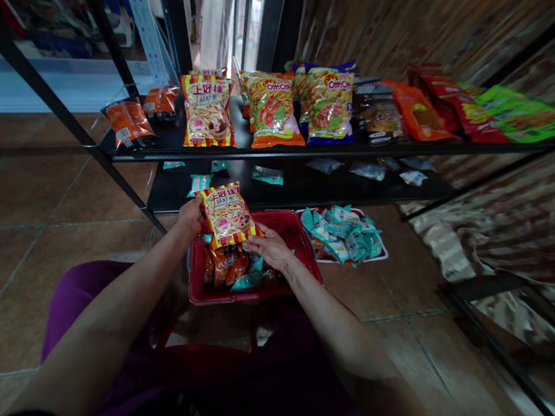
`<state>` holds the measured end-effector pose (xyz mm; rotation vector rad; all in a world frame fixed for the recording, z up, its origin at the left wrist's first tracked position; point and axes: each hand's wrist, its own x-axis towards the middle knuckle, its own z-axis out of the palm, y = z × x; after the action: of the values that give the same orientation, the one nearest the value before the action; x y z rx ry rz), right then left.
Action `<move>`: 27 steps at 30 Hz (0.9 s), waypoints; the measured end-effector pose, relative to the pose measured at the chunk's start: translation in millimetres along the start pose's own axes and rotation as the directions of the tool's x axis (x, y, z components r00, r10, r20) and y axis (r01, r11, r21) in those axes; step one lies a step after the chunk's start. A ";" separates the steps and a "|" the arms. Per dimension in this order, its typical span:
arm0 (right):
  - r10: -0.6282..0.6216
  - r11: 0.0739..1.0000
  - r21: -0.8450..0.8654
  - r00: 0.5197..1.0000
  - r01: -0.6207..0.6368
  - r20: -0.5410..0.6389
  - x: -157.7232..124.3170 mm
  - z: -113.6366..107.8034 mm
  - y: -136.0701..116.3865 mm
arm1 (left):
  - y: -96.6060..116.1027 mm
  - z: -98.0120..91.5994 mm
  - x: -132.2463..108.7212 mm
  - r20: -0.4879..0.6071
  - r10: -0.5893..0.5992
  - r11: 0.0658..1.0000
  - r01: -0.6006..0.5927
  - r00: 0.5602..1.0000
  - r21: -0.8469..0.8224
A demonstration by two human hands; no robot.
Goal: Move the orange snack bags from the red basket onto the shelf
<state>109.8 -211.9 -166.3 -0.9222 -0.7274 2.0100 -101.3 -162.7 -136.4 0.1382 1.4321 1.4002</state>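
Between my two hands is a yellow and red snack bag (228, 215), tilted with its printed front facing me. My left hand (191, 218) grips its left edge, fingers partly hidden behind the bag. At the lower right corner my right hand (273, 248) pinches it, thumb over the front. Right below stands a red basket (249, 297) holding orange snack packets (226, 267) and teal packets (249, 281). A matching snack bag (208, 113) stands upright on the upper shelf, at its left part.
On the black upper shelf (175, 149) stand noodle-snack bags (273, 109), orange packets (129, 122) and a green bag (526, 114). The lower shelf (230, 187) bears scattered small packets. A white-rimmed basket (380, 254) heaped with teal packets (344, 231) sits right of the red one. Black posts frame the rack.
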 end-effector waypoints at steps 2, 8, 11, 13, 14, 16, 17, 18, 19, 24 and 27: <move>-0.025 0.999 0.022 0.999 0.026 -0.034 0.8 0.0 0.3 | -2.8 -4.2 -5.3 0.108 -0.094 0.995 0.090 0.990 0.049; -0.102 0.992 0.063 0.985 0.112 -0.139 5.7 -2.5 1.7 | -20.8 -18.8 -36.7 0.368 -0.268 0.963 0.238 0.891 0.125; -0.146 0.986 0.054 0.976 0.157 -0.165 7.1 -4.2 4.2 | -29.7 -22.1 -50.1 0.451 -0.311 0.950 0.262 0.837 0.169; -0.172 0.983 0.040 0.969 0.182 -0.178 7.2 -4.4 5.5 | -34.6 -22.0 -55.3 0.482 -0.277 0.960 0.218 0.831 0.175; -0.181 0.981 0.032 0.966 0.190 -0.183 7.0 -4.1 5.8 | -36.7 -21.4 -56.7 0.489 -0.240 0.970 0.183 0.839 0.161; -0.191 0.980 0.018 0.965 0.197 -0.181 6.2 -3.4 5.8 | -40.2 -19.7 -57.6 0.472 -0.173 0.984 0.127 0.864 0.128; -0.192 0.980 0.013 0.965 0.197 -0.177 5.6 -3.0 5.5 | -41.7 -19.0 -57.5 0.454 -0.156 0.986 0.114 0.877 0.119; -0.190 0.981 0.008 0.967 0.195 -0.169 4.9 -2.6 5.1 | -42.9 -18.6 -57.2 0.437 -0.147 0.988 0.108 0.888 0.113; -0.188 0.982 0.004 0.969 0.191 -0.163 4.1 -2.4 4.6 | -43.8 -18.6 -56.9 0.424 -0.137 0.989 0.101 0.895 0.105; -0.136 0.991 -0.016 0.985 0.135 -0.109 -0.3 -3.7 0.7 | -44.0 -24.6 -57.3 0.410 -0.088 0.995 0.061 0.908 0.078; -0.113 0.994 -0.021 0.989 0.111 -0.096 0.1 -6.8 -3.4 | -43.1 -30.4 -58.9 0.422 -0.086 0.993 0.045 0.902 0.107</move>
<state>116.7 -208.8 -167.7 -0.9594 -0.7258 1.8510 -74.3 -236.7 -143.8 0.4282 1.1227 1.1575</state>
